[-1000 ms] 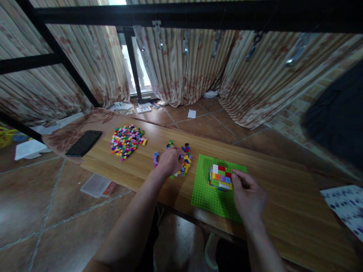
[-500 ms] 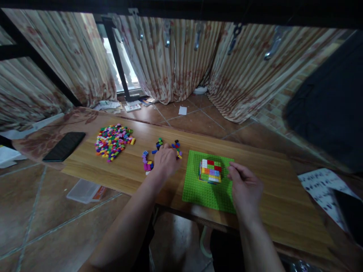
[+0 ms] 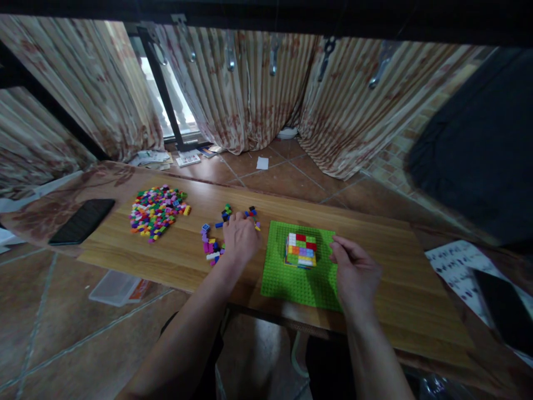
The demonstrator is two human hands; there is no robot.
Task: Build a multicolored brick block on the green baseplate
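Wooden table [image 3: 425,289] fills much of my feed; I'm taking places off the green baseplate [image 3: 275,280] lying on it. Keep the plate flat, wrists off its edges so it doesn't skid.

Clear plastic box [image 3: 109,289]: floor, well left of baseplate, orange piece [image 3: 139,290] at its right end. Can't make out other contents.

Brick pile [image 3: 158,212]: on the table, far left of baseplate, loose, no container round it.

Right hand [image 3: 357,273]: at baseplate's right edge, thumb and fingertips drawn together; can't tell if a brick sits between. Left hand [image 3: 241,238]: just left of baseplate, fingers bent down at the scatter. Tips hidden, can't tell if they've got one.

Brick block [image 3: 300,251]: on the baseplate, between the hands, neither touching it. For any seating, I'd press straight down and brace the opposite side.

Loose bricks [image 3: 210,245]: left of baseplate. I'd spread with one fingertip, pinch one by its sides, no sweeping.
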